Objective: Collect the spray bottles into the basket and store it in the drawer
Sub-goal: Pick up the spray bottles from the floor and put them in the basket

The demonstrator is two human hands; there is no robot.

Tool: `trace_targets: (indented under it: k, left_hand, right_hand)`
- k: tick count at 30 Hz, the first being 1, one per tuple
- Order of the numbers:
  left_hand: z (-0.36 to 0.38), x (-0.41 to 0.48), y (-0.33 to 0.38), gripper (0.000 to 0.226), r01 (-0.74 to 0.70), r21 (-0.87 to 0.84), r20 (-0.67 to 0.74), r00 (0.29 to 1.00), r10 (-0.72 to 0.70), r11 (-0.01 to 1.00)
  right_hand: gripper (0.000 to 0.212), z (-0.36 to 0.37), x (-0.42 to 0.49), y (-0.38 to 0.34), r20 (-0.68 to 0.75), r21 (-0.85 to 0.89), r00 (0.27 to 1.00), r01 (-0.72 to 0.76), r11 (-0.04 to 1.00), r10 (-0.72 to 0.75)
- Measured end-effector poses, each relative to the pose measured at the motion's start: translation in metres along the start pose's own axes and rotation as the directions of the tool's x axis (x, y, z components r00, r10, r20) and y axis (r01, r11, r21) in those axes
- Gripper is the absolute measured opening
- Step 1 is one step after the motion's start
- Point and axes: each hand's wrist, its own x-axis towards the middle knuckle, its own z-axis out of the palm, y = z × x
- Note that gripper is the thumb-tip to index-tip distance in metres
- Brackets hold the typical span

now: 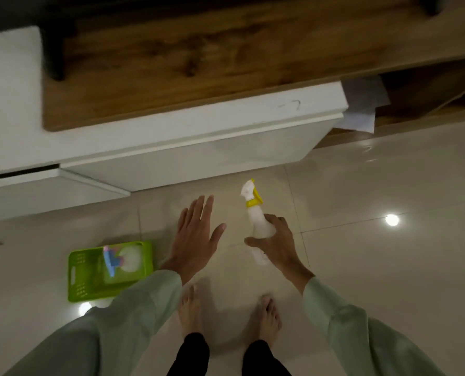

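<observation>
My right hand [277, 244] grips a white spray bottle with a yellow collar [254, 213] around its body, holding it above the tiled floor with the nozzle pointing away from me. My left hand [196, 237] is flat and open with fingers spread, just left of that bottle and holding nothing. A green plastic basket [81, 275] stands on the floor to the left, and a white spray bottle with a blue and pink head [123, 260] lies inside it. A white drawer front [49, 196] at the far left stands slightly ajar.
A white cabinet [199, 147] with a wooden top [185, 63] runs across ahead of me. An open wooden compartment [415, 101] at right holds papers [361, 109]. My bare feet [190, 310] stand on glossy beige tiles.
</observation>
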Motion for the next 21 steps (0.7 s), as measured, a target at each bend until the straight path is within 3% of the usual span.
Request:
trace_targets:
  k: [7,11,15,21]
  left_hand:
    - [-0.075,-0.075,-0.042,0.075,0.070,-0.039,-0.096,0.993,-0.074,0.997]
    - [-0.109,-0.124,-0.084,0.074,0.080,-0.053,-0.152,0.984,-0.088,0.995]
    - [-0.126,-0.186,-0.141,0.072,0.082,-0.058,-0.188,0.978,-0.091,0.995]
    - [-0.145,-0.276,-0.231,0.071,0.129,-0.055,-0.209,0.968,-0.138,0.990]
  right_hand:
    - [0.071,0.028,-0.087,-0.074,0.056,0.232,0.987,0.135,0.963,-0.152]
    - [0.036,0.072,-0.127,-0.115,0.027,0.337,0.978,0.184,0.923,-0.205]
    - [0.023,0.124,-0.172,-0.139,-0.067,0.355,0.963,0.269,0.896,-0.262]
    - [0.022,0.208,-0.244,-0.151,-0.058,0.285,0.921,0.384,0.878,-0.384]
